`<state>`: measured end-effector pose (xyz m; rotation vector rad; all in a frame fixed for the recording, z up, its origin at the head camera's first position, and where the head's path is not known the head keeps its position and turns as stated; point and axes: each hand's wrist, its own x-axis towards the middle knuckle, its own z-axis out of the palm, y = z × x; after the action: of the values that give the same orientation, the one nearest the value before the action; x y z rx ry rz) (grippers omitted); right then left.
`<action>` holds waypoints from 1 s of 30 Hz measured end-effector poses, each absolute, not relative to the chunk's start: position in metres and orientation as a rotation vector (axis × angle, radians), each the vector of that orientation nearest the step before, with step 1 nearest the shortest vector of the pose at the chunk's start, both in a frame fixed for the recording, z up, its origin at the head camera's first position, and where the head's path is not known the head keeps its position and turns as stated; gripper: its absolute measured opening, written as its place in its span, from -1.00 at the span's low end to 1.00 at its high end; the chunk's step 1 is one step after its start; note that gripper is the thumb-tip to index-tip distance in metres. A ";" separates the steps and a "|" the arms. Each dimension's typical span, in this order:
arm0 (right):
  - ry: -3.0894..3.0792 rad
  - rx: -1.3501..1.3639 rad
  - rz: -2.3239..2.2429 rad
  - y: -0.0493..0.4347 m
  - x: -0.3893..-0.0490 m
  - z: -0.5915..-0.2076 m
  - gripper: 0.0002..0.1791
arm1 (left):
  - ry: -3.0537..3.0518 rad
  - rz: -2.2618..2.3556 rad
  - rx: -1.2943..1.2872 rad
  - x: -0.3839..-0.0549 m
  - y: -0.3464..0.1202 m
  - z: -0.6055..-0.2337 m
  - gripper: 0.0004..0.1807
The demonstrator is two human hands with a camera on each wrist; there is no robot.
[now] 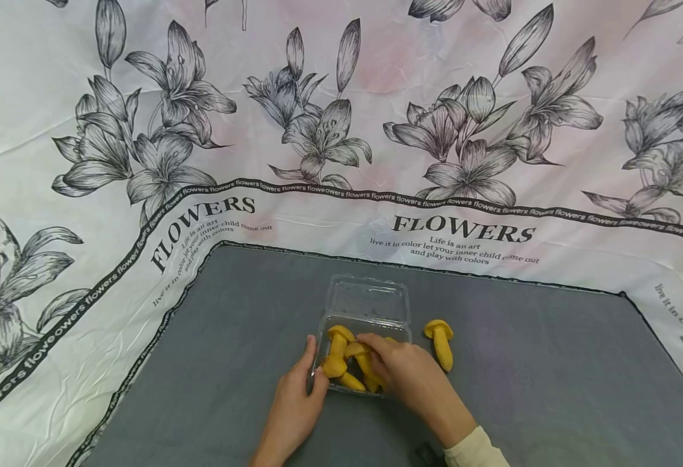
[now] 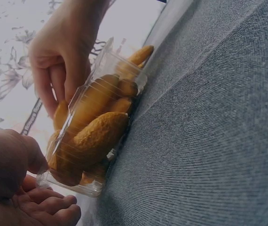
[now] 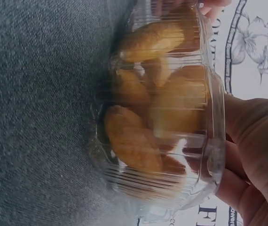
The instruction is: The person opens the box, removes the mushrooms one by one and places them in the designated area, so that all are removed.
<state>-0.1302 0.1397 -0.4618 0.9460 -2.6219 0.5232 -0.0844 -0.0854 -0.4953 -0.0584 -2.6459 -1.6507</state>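
Note:
A clear plastic clamshell box [image 1: 366,319] lies with its lid raised at the back, holding several yellow mushrooms [image 1: 336,347]. At its left side my left hand [image 1: 296,397] grips the wall, the thumb at the near corner; the left wrist view shows that thumb on the rim and fingers around the corner. My right hand [image 1: 414,376] reaches over the box's right side and pinches a mushroom [image 2: 60,116] among the others. Through the ribbed wall in the right wrist view, mushrooms [image 3: 131,139] lie piled at different angles. The right fingertips are partly hidden behind the box there.
One more yellow mushroom [image 1: 442,344] lies on the grey cloth [image 1: 528,363] to the right of the box. A white sheet [image 1: 341,214] with printed flowers and lettering borders the cloth. A small dark object [image 1: 429,454] sits by the right sleeve at the bottom edge.

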 end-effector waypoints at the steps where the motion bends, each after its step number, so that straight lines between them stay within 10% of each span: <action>1: -2.634 0.927 0.542 0.140 -0.130 -0.462 -0.61 | -2.646 -1.647 -0.061 -0.084 -0.085 -0.495 -0.31; 30: -2.397 0.393 1.137 0.181 -0.139 -0.447 -0.59 | -2.648 -1.569 -0.039 -0.084 -0.081 -0.495 -0.32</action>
<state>-0.1391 0.1808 -0.4467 0.3932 -2.3966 1.1372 -0.0839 -0.0815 -0.4946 -0.0391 -2.6476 -1.5688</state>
